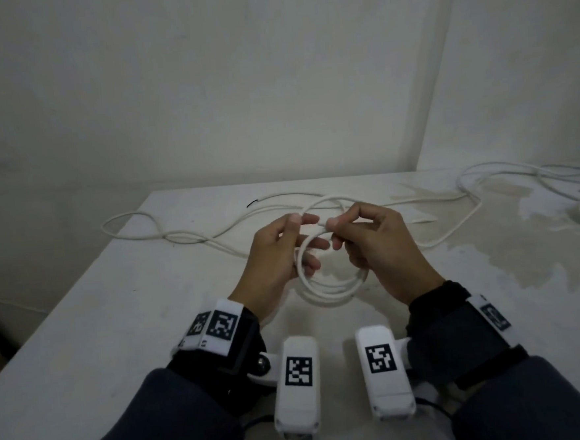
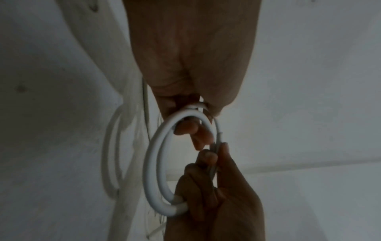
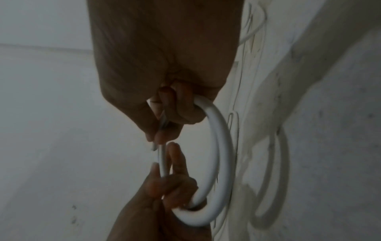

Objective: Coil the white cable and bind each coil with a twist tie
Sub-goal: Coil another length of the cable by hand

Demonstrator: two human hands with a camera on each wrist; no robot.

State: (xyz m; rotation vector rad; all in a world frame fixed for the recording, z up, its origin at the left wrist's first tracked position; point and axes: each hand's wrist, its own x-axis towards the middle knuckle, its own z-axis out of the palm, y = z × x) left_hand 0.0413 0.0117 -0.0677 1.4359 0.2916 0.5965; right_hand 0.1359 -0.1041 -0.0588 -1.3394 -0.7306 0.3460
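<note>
left hand [image 1: 277, 255]: grips white cable coil [image 1: 335, 294] | right hand [image 1: 376, 248]: fingers pinch coil's top | above worktop [image 1: 118, 335]

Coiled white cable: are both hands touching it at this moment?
Touching. The head view shows the left hand and the right hand each gripping the coiled white cable; both wrist views show fingers wrapped around it.
</note>
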